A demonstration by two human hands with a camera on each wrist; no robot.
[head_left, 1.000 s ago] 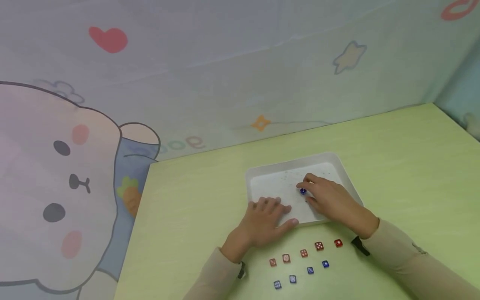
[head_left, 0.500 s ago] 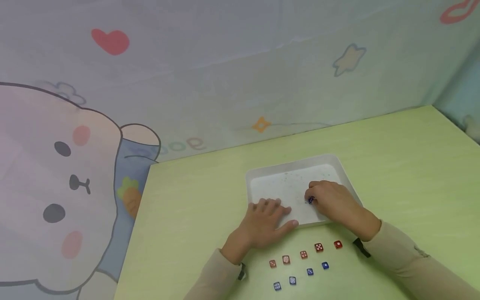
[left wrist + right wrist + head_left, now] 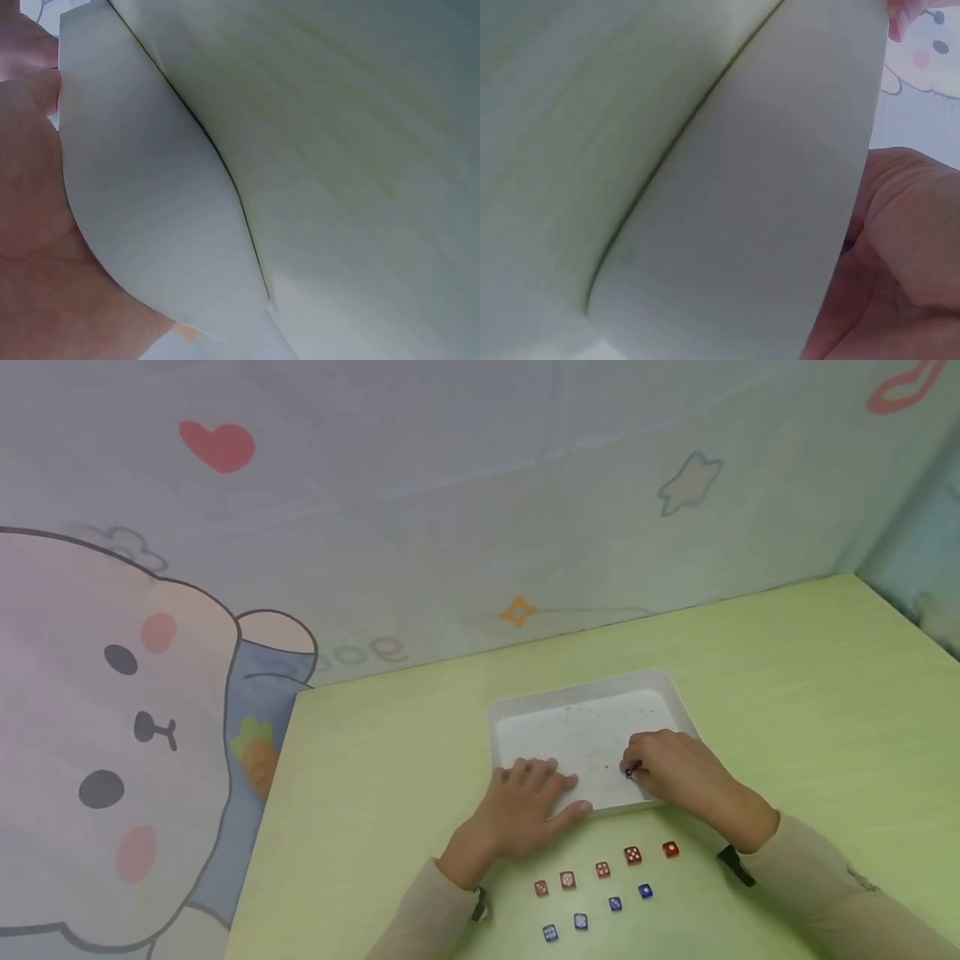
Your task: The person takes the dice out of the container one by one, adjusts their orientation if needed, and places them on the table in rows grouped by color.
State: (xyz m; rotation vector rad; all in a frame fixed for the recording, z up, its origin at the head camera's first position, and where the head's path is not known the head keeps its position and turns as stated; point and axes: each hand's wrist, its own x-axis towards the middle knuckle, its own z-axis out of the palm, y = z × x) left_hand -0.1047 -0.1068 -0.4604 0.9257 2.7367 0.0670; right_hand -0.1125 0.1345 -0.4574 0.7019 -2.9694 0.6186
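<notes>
A white shallow tray [image 3: 570, 727] lies on the green table. Inside its right part my right hand [image 3: 671, 768] pinches a dark blue die [image 3: 630, 772] between thumb and fingers. My left hand [image 3: 521, 810] rests with fingers spread over the tray's near left edge, holding nothing. In the left wrist view the tray's outer wall [image 3: 150, 172] covers part of the left hand [image 3: 45, 225]. The right wrist view likewise shows the tray wall [image 3: 742, 172] in front of the right hand [image 3: 915, 232]; the die is hidden there.
In front of the tray, a row of several red dice [image 3: 603, 869] lies on the table [image 3: 390, 777]. A second row of several blue dice [image 3: 581, 921] lies nearer to me. Behind the table hangs a printed cloth [image 3: 450, 527]. Small specks dot the tray floor.
My right hand has closed its fingers on the blue die and shifted with it towards the tray's near right side. The left hand has stayed at the tray's edge.
</notes>
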